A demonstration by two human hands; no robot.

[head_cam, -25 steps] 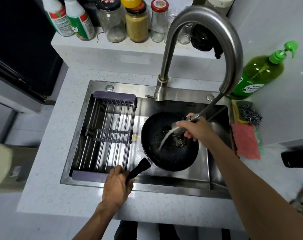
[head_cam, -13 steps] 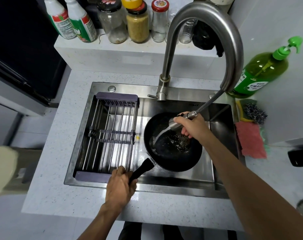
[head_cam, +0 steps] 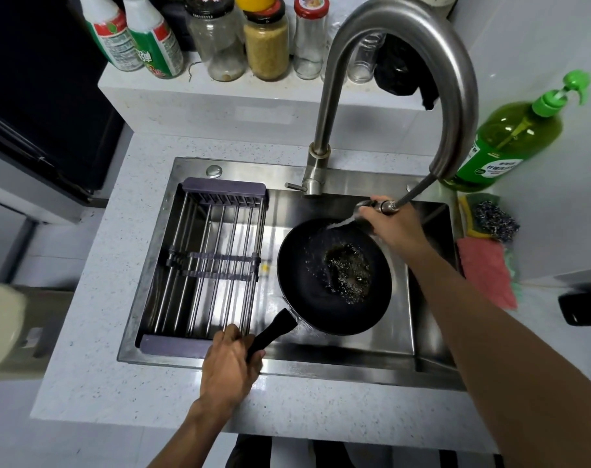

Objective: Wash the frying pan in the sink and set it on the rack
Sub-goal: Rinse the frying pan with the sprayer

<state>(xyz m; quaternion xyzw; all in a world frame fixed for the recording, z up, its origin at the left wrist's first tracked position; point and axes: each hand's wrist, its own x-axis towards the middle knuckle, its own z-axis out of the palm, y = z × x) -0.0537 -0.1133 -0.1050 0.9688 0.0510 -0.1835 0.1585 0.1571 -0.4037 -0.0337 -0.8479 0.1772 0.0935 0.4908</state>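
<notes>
Sink (head_cam: 432,336): steel basin set in a pale speckled worktop (head_cam: 95,359); every place below is told from it.
Pan (head_cam: 334,278): black frying pan inside the sink, in its right part, bowl facing up, with bubbly brownish water pooled near its middle.
Handle (head_cam: 270,334): black, running from the pan toward the sink's near rim.
Left hand (head_cam: 230,366): at the sink's near rim, fingers curled round the end of the handle, gripping it.
Right hand (head_cam: 393,228): over the far right of the sink, wrapped round the spray head (head_cam: 368,207), gripping it.
Water (head_cam: 341,224): streams from the spray head down onto the pan's far rim.
Tap (head_cam: 388,79): tall steel arch rising from the sink's far edge, with a hose (head_cam: 412,194) running from its mouth to the spray head.
Rack (head_cam: 209,265): bars with purple ends, spanning the left part of the sink, just beside the pan.
Soap bottle (head_cam: 513,136): green pump bottle on the worktop, beyond the sink's far right corner.
Cloth (head_cam: 486,271): pink, lying on the worktop right of the sink, with a steel scourer (head_cam: 495,222) just behind it.
Jars (head_cam: 267,38): lined up on a ledge behind the sink, spray bottles (head_cam: 135,35) to their left.
</notes>
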